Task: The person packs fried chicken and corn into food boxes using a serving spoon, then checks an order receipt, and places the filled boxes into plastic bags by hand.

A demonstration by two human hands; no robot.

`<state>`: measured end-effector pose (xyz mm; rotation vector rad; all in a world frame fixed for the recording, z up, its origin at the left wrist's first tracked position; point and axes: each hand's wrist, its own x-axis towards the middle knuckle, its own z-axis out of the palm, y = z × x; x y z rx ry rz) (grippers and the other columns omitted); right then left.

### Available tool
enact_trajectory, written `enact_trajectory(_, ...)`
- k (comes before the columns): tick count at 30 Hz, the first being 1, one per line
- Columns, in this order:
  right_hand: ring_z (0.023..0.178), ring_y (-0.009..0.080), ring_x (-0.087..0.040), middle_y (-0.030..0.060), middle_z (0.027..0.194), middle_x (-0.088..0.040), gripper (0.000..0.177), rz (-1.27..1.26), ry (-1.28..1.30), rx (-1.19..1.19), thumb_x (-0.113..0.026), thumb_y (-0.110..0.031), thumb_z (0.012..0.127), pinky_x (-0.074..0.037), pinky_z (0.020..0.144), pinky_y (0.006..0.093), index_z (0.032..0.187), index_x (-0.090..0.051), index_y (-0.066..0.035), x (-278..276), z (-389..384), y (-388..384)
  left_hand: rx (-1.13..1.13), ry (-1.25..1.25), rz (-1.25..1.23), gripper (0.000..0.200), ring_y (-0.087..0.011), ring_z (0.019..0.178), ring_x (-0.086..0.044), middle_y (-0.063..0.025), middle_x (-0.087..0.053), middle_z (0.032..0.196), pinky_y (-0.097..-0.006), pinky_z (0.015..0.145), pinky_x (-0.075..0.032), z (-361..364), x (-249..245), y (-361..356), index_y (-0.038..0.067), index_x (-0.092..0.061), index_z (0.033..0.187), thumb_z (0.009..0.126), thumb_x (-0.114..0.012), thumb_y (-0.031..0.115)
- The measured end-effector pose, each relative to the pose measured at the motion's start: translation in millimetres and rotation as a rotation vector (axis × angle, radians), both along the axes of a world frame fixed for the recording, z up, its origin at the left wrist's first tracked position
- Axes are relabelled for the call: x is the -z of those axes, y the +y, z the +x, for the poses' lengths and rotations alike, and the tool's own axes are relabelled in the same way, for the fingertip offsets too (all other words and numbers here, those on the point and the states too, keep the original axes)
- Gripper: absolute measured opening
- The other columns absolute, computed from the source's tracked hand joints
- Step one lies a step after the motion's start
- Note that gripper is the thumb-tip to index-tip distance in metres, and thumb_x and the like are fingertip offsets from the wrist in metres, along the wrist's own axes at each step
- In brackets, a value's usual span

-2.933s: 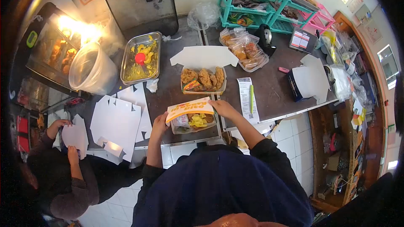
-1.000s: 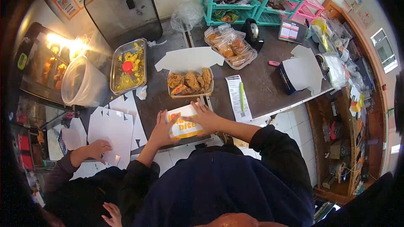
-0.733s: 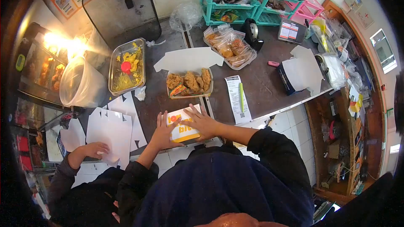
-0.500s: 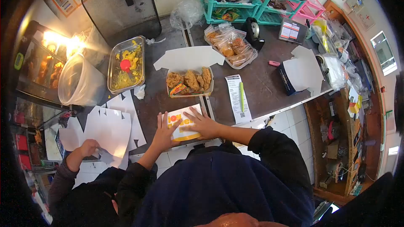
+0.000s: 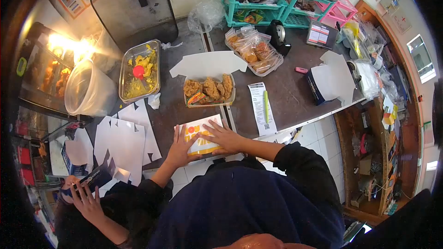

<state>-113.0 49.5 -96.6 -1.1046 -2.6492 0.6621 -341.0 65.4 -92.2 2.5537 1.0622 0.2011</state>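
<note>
A closed white takeaway box (image 5: 203, 127) with orange and yellow print lies at the counter's near edge. My left hand (image 5: 181, 150) rests along its left side, fingers stretched out and thumb over the lid. Across the right part of the lid my right hand (image 5: 226, 139) lies with fingers spread. Both hands are open and touch the box. Just behind it stands an open box (image 5: 226, 103) of fried chicken pieces (image 5: 210, 88), with a small colourful sachet (image 5: 197, 97) inside. To the right is a printed receipt (image 5: 257, 110) with a green pen (image 5: 266, 106) on it.
A co-worker's hand (image 5: 87, 203) holds a dark carton (image 5: 102, 174) at lower left, by flat white cartons (image 5: 119, 145). Farther back are a foil tray (image 5: 127, 93), a clear bucket (image 5: 90, 90) and bagged food (image 5: 260, 53). An open dark box (image 5: 315, 90) stands at right.
The co-worker at left has lifted a dark folded carton towards their body, and another hand of theirs has come into view. My hands stay on the closed box, almost unmoved.
</note>
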Motion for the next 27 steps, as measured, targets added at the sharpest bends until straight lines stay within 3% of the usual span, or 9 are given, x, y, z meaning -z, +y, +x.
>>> enact_trajectory(3,0.124,0.0328,-0.008,0.0105,0.135,-0.012,0.075,0.041,-0.083,0.003,-0.054,-0.041,0.071,-0.012,0.094,0.0568,0.131,-0.013,-0.021,0.1,-1.4,-0.5,0.002,0.041,0.048,0.072,-0.0494,0.117,-0.008,-0.0285,-0.014,0.128,-0.0498,0.095,-0.018,1.4,1.6,-1.1,0.022,-0.035,0.123,0.060,-0.066,0.041)
enact_trajectory(9,0.124,0.0322,-0.012,0.0096,0.135,-0.015,0.077,0.178,-0.095,0.017,-0.059,-0.033,0.070,-0.015,0.093,0.0575,0.131,-0.014,-0.021,13.0,-4.4,-4.4,-0.003,0.091,0.081,0.072,-0.0485,0.117,-0.012,-0.0280,-0.017,0.127,-0.0477,0.095,-0.022,2.4,6.2,-6.4,0.020,-0.033,0.124,0.061,-0.066,0.035)
enact_trajectory(18,0.123,0.0318,-0.014,0.0086,0.133,-0.021,0.071,0.054,0.011,0.134,-0.055,-0.043,0.069,-0.013,0.092,0.0583,0.129,-0.021,-0.024,3.9,-14.0,-9.0,0.014,0.044,0.068,0.076,-0.0469,0.118,-0.013,-0.0259,-0.017,0.128,-0.0463,0.096,-0.021,-1.6,4.3,-6.4,0.016,-0.031,0.125,0.061,-0.065,0.040)
enact_trajectory(21,0.123,0.0318,-0.014,0.0090,0.131,-0.024,0.067,0.134,-0.052,0.149,-0.053,-0.045,0.070,-0.013,0.092,0.0589,0.128,-0.024,-0.026,8.2,-17.9,-11.9,0.050,-0.030,0.025,0.077,-0.0449,0.119,-0.012,-0.0252,-0.017,0.129,-0.0460,0.096,-0.020,-11.3,2.2,-3.8,0.011,-0.031,0.124,0.062,-0.063,0.045)
enact_trajectory(27,0.124,0.0311,-0.012,0.0074,0.133,-0.021,0.070,0.060,0.023,0.118,-0.050,-0.053,0.069,-0.013,0.091,0.0597,0.128,-0.024,-0.026,18.8,-15.3,-6.8,0.055,-0.071,0.067,0.075,-0.0421,0.119,-0.016,-0.0226,-0.022,0.129,-0.0434,0.096,-0.023,-17.5,15.3,0.3,0.009,-0.032,0.124,0.065,-0.058,0.048)
